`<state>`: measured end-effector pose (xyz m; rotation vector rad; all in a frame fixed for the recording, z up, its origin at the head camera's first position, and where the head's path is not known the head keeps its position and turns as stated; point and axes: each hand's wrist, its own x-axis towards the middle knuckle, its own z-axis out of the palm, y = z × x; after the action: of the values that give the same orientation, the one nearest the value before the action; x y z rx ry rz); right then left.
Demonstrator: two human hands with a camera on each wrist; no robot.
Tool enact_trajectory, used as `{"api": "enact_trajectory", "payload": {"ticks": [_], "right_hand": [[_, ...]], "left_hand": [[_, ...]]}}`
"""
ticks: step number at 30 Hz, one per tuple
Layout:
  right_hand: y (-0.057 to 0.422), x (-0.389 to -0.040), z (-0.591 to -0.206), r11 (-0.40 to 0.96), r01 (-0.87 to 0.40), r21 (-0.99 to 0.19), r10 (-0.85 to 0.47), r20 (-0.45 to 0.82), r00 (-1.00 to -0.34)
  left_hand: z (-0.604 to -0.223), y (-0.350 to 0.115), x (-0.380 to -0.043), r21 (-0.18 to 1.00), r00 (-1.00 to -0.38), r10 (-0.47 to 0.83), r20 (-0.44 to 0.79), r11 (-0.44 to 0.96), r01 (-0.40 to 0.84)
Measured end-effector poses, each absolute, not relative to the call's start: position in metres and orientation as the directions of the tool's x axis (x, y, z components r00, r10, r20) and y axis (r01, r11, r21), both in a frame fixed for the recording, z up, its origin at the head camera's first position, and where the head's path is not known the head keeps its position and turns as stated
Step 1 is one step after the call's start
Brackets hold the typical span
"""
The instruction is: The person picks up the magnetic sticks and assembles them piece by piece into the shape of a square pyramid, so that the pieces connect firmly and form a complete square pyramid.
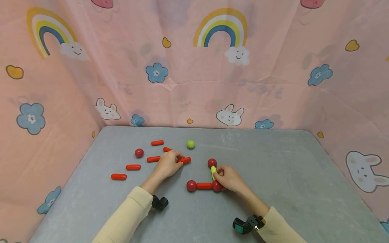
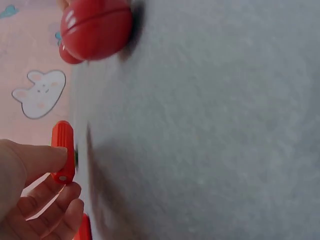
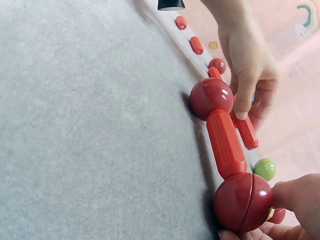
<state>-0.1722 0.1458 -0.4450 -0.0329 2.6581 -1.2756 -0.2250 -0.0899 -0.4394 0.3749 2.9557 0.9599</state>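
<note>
My left hand (image 1: 168, 164) pinches a red rod (image 1: 185, 160) between thumb and fingers, just above the table; the left wrist view shows this rod (image 2: 62, 150) with ridged sides. My right hand (image 1: 231, 178) holds an L-shaped assembly at its corner, where a red ball (image 1: 216, 186) joins a red rod (image 1: 204, 186) and a yellow-green rod (image 1: 213, 172). Another red ball (image 1: 191, 186) ends the red rod, and a third red ball (image 1: 212, 163) ends the yellow-green one. The right wrist view shows my thumb and fingers about the corner ball (image 3: 242, 202).
Several loose red rods lie on the left of the grey table (image 1: 288, 175), among them one rod (image 1: 119, 177) nearest the left edge. A loose red ball (image 1: 139, 153) and a green ball (image 1: 190, 144) sit farther back. A pink patterned curtain (image 1: 182, 94) surrounds the table.
</note>
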Motion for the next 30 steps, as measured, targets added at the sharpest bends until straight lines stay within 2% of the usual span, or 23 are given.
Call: {"api": "enact_trajectory", "payload": {"ticks": [10,20,30], "right_hand": [[0.144,-0.176,-0.445,0.643,0.072,-0.763,-0.095,-0.173,-0.98],[0.143,-0.178,-0.446,0.647,0.075,-0.759,-0.097,-0.18,-0.979],[0.143,-0.178,-0.445,0.64,0.068,-0.766,-0.107,-0.176,-0.979]], "left_hand": [[-0.433,-0.07,-0.223,0.582,-0.934,0.353,0.052,0.749,0.316],[-0.435,-0.055,-0.229,0.574,-0.919,0.392,0.038,0.745,0.342],[-0.439,-0.046,-0.232,0.561,-0.913,0.401,0.077,0.739,0.373]]}}
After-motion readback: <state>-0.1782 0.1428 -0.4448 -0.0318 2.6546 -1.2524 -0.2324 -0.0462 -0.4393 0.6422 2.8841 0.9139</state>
